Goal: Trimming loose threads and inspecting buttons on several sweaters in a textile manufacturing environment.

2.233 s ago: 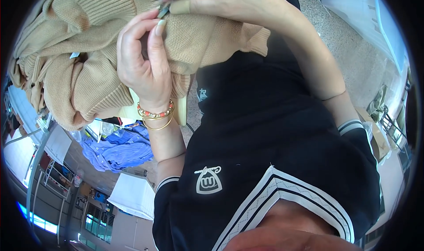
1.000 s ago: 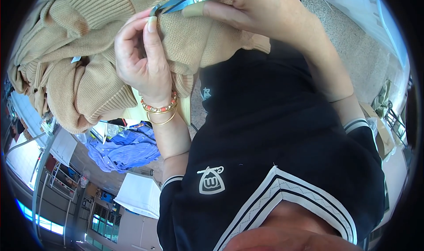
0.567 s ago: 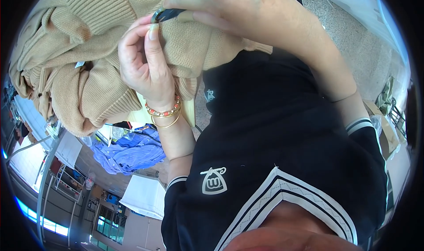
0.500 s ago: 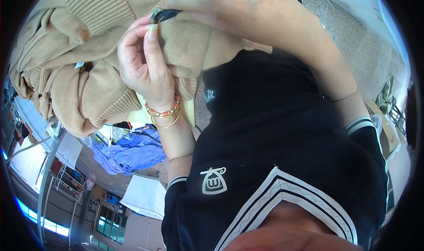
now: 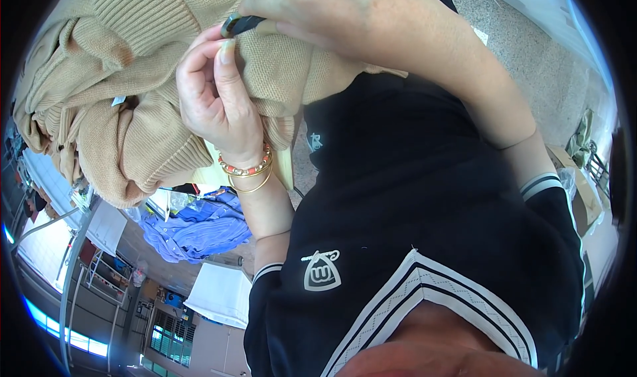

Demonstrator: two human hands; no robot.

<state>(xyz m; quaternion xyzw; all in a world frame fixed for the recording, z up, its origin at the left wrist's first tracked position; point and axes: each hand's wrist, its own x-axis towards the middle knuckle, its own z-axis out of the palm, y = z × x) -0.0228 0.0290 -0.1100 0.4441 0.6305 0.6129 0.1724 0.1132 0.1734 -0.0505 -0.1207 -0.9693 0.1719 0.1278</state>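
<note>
A tan knitted sweater (image 5: 142, 135) with ribbed bands lies heaped at the upper left, under and around both hands. My left hand (image 5: 222, 95), wearing bracelets at the wrist, pinches a small dark, shiny, round-edged piece like a button (image 5: 229, 26) between thumb and forefinger, against the knit. From the right, my right hand (image 5: 318, 8) reaches across with bent fingers closed on a small black tool (image 5: 249, 23). Its tip meets the button-like piece; the rest is hidden by the fingers, so I cannot tell its exact kind.
The sweater rests partly on a pale yellow board (image 5: 283, 168). Below it lies a crumpled blue garment (image 5: 196, 227). A white box-like thing (image 5: 219, 294) and a metal rack (image 5: 99, 271) stand at the lower left. A cardboard box (image 5: 584, 198) is at the right.
Both hands have shifted very slightly left with the button-like piece and black tool. Each hand's grip looks the same.
</note>
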